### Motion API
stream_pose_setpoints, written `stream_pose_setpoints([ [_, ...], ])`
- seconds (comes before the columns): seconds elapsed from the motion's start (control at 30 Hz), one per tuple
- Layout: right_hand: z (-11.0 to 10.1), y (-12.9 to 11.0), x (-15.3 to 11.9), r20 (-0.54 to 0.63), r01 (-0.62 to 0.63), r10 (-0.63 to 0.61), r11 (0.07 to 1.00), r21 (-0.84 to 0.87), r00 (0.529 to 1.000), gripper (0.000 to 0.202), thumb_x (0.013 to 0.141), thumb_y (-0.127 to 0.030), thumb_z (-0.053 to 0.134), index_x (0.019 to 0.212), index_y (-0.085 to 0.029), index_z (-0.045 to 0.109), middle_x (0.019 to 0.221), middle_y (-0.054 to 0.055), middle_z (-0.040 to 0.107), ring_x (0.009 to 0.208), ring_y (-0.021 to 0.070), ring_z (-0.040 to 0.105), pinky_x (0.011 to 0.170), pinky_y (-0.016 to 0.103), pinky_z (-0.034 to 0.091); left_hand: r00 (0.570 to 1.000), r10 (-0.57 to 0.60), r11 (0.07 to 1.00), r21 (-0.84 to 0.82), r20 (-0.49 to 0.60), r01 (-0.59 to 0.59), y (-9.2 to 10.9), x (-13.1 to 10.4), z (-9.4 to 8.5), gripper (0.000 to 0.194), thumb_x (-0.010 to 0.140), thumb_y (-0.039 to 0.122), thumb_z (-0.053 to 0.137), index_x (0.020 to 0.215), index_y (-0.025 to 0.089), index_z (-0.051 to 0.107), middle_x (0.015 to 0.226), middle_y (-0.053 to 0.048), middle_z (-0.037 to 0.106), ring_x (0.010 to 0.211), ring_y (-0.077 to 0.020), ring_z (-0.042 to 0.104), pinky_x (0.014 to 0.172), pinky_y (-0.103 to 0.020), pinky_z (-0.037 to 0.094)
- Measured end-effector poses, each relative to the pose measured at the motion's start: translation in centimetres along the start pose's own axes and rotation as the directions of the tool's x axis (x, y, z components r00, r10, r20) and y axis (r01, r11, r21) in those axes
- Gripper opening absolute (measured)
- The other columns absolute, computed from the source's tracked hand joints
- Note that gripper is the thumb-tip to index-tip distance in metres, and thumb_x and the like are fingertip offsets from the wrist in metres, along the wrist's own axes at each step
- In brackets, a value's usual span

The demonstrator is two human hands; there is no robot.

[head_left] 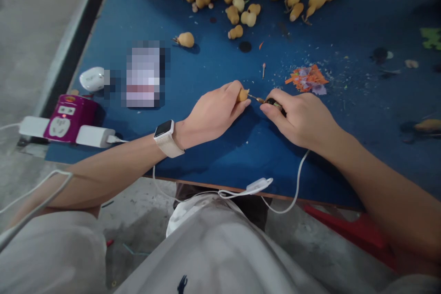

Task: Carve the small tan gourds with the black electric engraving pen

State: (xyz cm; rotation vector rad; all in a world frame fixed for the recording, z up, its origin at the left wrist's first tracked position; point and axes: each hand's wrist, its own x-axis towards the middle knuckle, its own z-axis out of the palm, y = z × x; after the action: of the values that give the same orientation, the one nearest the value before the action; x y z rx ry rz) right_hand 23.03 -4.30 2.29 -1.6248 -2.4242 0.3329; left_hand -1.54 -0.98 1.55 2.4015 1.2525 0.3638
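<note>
A small tan gourd (243, 95) sits in my left hand (217, 109), pinched between thumb and fingers, much of it covered by them. My right hand (305, 118) is closed around a pen-like tool (261, 100) with a dark grip, a brass-coloured collar and a thin metal tip. That tip points left and reaches the gourd's right end; I cannot tell whether it touches. A white cord (301, 170) runs down from beneath my right hand, over the table's front edge. Both hands are just above the blue table (213, 161).
Many gourds (237, 0) lie piled along the back, with a single gourd (186, 39) nearer. Orange and purple scraps (308, 79) are right of centre. At left are a pixelated flat object (143, 78), a white case (92, 79) and a purple power socket (70, 118) with white plugs.
</note>
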Motion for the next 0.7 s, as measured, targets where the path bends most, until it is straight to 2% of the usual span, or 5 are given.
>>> stream_pose_setpoints([
  [0.7, -0.16, -0.14, 0.00, 0.011, -0.011, 0.011, 1.000, 0.006, 1.000, 0.036, 0.117, -0.052, 0.049, 0.107, -0.026, 0.072, 0.065, 0.003, 0.066, 0.065, 0.0285, 0.066, 0.067, 0.037, 0.036, 1.000, 0.003, 1.000, -0.012, -0.007, -0.003, 0.02, -0.01, -0.08, 0.013, 0.120, 0.029, 0.056, 0.108, 0.023, 0.054, 0.103, -0.009, 0.074, 0.083, -0.0240, 0.071, 0.074, -0.037, 0.054],
])
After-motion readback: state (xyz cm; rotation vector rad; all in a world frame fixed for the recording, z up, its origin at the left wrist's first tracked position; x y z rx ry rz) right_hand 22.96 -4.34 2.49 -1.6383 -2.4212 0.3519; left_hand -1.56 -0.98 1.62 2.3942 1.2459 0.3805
